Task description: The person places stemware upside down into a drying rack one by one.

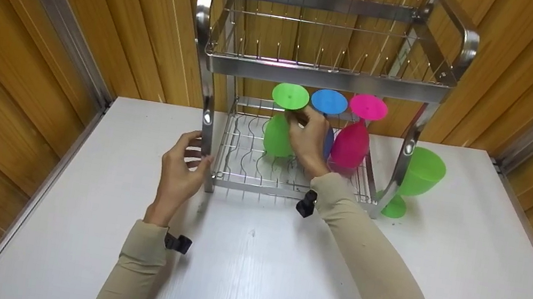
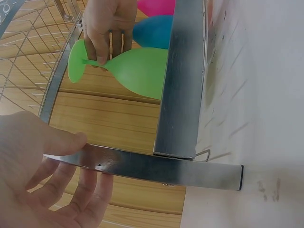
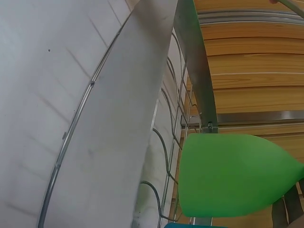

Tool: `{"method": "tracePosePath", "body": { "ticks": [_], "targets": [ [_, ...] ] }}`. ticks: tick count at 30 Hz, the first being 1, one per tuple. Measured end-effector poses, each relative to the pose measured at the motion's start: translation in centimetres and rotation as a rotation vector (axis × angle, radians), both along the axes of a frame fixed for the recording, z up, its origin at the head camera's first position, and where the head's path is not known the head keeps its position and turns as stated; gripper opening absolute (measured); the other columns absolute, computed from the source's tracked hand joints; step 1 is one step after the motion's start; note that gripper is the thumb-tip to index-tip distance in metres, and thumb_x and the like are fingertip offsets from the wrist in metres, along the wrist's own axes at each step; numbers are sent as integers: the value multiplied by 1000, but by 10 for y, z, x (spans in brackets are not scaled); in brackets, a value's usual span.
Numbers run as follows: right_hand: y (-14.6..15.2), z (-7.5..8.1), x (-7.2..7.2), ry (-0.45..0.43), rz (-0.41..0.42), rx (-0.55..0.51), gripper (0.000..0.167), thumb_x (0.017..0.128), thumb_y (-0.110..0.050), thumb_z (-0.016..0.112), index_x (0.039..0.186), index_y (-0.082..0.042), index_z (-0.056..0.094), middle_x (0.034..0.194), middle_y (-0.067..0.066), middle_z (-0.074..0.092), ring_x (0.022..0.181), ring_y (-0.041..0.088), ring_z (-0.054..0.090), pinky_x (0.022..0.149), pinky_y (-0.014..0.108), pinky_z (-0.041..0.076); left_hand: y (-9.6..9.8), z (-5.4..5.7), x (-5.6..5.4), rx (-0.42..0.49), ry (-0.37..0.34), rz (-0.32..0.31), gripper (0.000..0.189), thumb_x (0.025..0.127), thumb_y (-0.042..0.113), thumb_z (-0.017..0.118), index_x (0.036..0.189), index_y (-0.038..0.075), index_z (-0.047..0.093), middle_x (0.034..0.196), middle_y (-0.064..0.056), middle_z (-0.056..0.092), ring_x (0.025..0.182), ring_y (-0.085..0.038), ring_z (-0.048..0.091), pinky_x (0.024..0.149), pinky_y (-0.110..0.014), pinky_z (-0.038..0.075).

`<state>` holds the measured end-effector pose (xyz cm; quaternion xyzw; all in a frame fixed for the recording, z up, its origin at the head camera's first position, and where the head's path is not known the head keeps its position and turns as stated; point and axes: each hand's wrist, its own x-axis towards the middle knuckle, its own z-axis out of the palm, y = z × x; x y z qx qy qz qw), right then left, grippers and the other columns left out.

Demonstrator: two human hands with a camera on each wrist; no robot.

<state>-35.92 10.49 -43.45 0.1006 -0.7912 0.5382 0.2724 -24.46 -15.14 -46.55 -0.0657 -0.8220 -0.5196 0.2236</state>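
Note:
An upside-down light green goblet [image 1: 278, 138] stands mouth down on the lower shelf of a two-tier metal dish rack [image 1: 327, 79]. My right hand [image 1: 309, 137] pinches its stem just under the foot, which the left wrist view shows clearly. The green bowl [image 3: 232, 175] fills the lower right of the right wrist view, with fingertips at its narrow end. Beside it are an inverted blue goblet [image 1: 329, 101], partly hidden by my right hand, and an inverted pink goblet [image 1: 351, 147]. My left hand [image 1: 181, 173] grips the rack's left front post [image 2: 128, 161] between thumb and fingers.
Another green goblet [image 1: 424, 171] stands upright on the white table [image 1: 235, 274], just outside the rack's right side. Thin upright wires line the upper tier. Wood-panelled walls [image 1: 158, 18] enclose the table at the back and sides.

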Motion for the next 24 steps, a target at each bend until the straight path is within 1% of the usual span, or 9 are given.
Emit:
{"method": "tracePosePath", "body": {
  "ticks": [6, 13, 20, 24],
  "targets": [
    [2, -3, -3, -15, 19, -7, 13, 97, -4, 76, 107, 3, 80, 109, 19, 81, 103, 32, 79, 94, 41, 66, 1, 1, -1, 14, 4, -5, 51, 92, -4, 78, 140, 1, 61, 121, -19, 73, 104, -34, 76, 87, -47, 68],
    [4, -4, -5, -41, 9, -5, 15, 98, -6, 75, 109, 2, 80, 111, 18, 81, 104, 32, 79, 95, 41, 65, 2, 3, -1, 15, 2, -11, 52, 92, -5, 78, 141, 0, 61, 122, -19, 72, 105, -36, 76, 88, -46, 68],
    [4, -4, -6, -46, 15, 7, 17, 98, -6, 75, 111, 3, 79, 112, 19, 80, 106, 33, 79, 96, 41, 65, 2, 3, 0, 26, 4, -12, 52, 92, -6, 77, 140, 1, 61, 121, -19, 72, 105, -36, 76, 88, -46, 68],
    [4, -5, -7, -32, 5, 27, 16, 97, -7, 75, 109, 2, 80, 110, 17, 81, 103, 31, 79, 94, 41, 66, 2, 2, 0, 5, 10, 1, 52, 92, -5, 78, 141, 1, 61, 121, -20, 73, 105, -37, 76, 88, -48, 68]
  ]
}}
